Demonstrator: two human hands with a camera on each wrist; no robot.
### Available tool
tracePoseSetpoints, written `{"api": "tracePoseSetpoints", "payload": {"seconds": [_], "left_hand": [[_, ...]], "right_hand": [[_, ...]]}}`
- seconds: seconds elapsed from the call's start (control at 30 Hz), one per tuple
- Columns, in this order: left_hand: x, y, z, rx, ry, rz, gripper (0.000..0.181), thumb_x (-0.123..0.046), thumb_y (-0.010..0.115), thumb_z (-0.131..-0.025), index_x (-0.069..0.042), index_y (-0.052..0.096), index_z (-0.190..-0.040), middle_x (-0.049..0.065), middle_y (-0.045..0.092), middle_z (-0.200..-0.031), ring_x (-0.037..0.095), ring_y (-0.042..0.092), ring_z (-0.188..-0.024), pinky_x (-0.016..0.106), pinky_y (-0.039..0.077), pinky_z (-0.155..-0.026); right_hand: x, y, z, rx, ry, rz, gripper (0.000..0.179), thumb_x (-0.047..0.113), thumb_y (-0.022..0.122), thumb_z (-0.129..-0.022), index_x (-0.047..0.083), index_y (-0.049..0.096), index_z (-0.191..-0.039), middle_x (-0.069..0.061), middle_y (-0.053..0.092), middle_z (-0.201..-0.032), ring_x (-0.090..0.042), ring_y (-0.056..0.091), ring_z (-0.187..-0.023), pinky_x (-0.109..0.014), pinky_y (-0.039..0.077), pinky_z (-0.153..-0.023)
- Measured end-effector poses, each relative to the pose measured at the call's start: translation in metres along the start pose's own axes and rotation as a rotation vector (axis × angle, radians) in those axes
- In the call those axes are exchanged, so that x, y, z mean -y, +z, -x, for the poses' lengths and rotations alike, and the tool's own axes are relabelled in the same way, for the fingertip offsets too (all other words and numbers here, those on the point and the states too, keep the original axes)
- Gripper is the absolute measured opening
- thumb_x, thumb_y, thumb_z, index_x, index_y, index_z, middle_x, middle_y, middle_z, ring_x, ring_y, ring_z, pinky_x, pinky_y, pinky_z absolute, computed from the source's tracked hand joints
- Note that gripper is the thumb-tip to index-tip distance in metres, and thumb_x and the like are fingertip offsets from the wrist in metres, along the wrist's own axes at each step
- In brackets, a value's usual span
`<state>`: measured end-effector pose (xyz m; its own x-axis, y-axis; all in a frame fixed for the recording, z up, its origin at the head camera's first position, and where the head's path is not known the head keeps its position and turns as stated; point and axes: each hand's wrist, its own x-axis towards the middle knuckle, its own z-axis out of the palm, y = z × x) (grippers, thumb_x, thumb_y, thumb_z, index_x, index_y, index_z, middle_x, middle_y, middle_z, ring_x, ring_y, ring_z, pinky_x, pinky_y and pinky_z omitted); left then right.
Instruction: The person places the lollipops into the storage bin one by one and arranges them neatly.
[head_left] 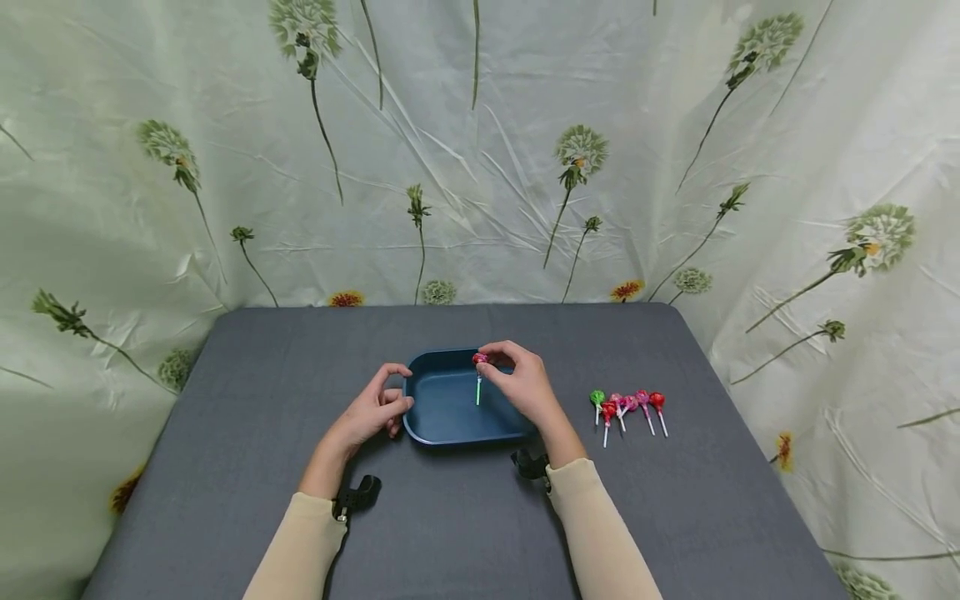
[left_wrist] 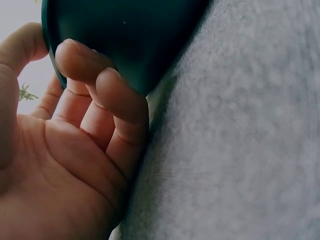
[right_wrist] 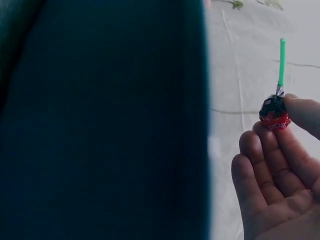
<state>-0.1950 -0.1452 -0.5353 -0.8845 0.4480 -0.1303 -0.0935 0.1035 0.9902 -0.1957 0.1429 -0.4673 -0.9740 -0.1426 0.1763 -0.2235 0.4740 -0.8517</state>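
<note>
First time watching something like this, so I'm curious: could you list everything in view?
Table: 1, grey, across the lower view
Backdrop: white and green, flowered, behind and beside the table
Tray: 1, dark blue, on the table
Loose lollipops: about 6, overlapping; red, pink, green; right of the tray
Held lollipop: 1, partly red, green stick, over the tray
Wrist devices: 2, black, one per wrist
Sleeves: 2, cream, on the forearms
Left hand: 1, bare, at the tray's left edge
Right hand: 1, bare, pinching the held lollipop
</note>
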Motion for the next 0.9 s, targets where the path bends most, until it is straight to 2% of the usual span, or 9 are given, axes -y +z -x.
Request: {"api": "tracePoseSetpoints", "payload": {"seconds": [0.37, 0.9], "left_hand": [[0.001, 0.005, -0.005, -0.045, -0.018, -0.021, 0.044, -0.015, 0.060, -0.099, -0.018, 0.035, -0.135, 0.006, 0.053, -0.070, 0.020, 0.051, -0.053, 0.032, 0.049, -0.054], [-0.002, 0.013, -0.006, -0.015, -0.009, 0.003, 0.046, -0.011, 0.057, -0.100, -0.015, 0.031, -0.138, 0.005, 0.052, -0.069, 0.018, 0.050, -0.051, 0.035, 0.051, -0.052]], "right_hand": [[0.005, 0.030, -0.005, 0.108, 0.034, 0.002, 0.021, 0.026, 0.073, -0.092, 0.018, 0.071, -0.111, 0.001, 0.073, -0.105, -0.013, 0.069, -0.096, -0.032, 0.056, -0.084], [0.010, 0.051, -0.009, 0.149, 0.088, 0.045, 0.018, 0.028, 0.074, -0.091, 0.019, 0.073, -0.107, 0.004, 0.073, -0.101, -0.011, 0.068, -0.093, -0.033, 0.056, -0.086]]}}
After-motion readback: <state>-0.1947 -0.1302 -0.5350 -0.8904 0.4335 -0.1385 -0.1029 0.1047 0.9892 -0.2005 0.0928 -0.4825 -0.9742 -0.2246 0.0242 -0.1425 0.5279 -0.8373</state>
